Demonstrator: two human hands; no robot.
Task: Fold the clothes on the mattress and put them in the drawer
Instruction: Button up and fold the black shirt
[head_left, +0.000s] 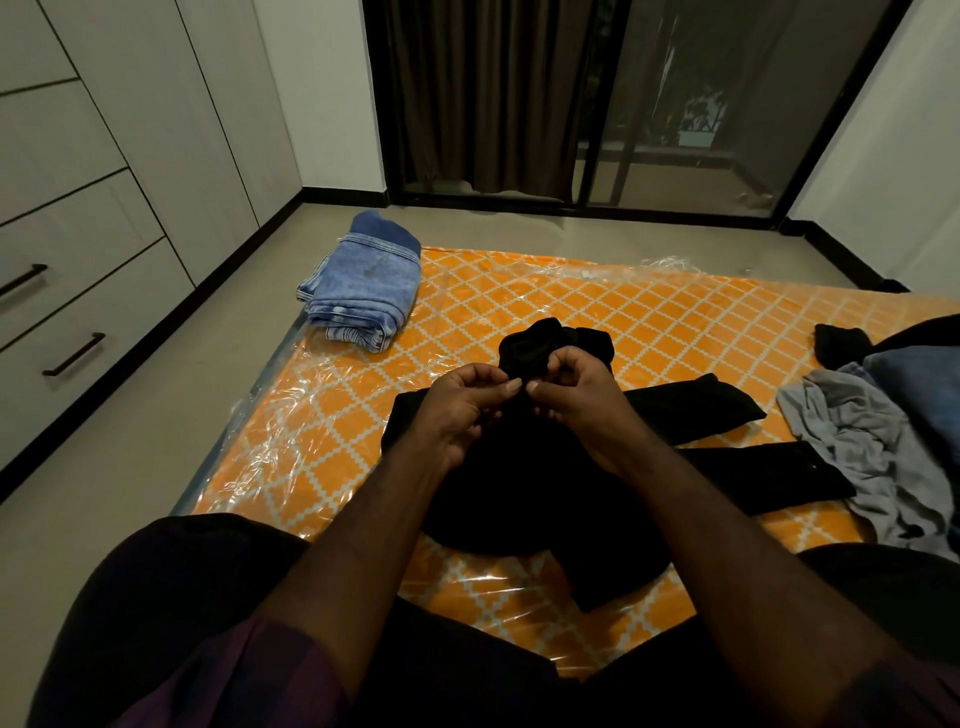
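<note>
Forearms reach from bottom frame; left hand (457, 410) and right hand (576, 400), fingertips together at centre, pinch black garment (498, 509) on mattress (571, 312); folded jeans (363, 291) upper left.

bedroom | mattress (597, 317) on floor (plastic-wrapped) | wardrobe drawers (78, 291) | curtain (483, 93)

Jeans (361, 296) lie on the mattress (597, 306), drawers (78, 332) to its left.

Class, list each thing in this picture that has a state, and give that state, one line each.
blue jeans: folded, stacked.
black garment: spread out, unfolded.
grey garment: crumpled.
drawers: closed.
mattress: plastic-wrapped.
left hand: pinches black garment.
right hand: pinches black garment.
</note>
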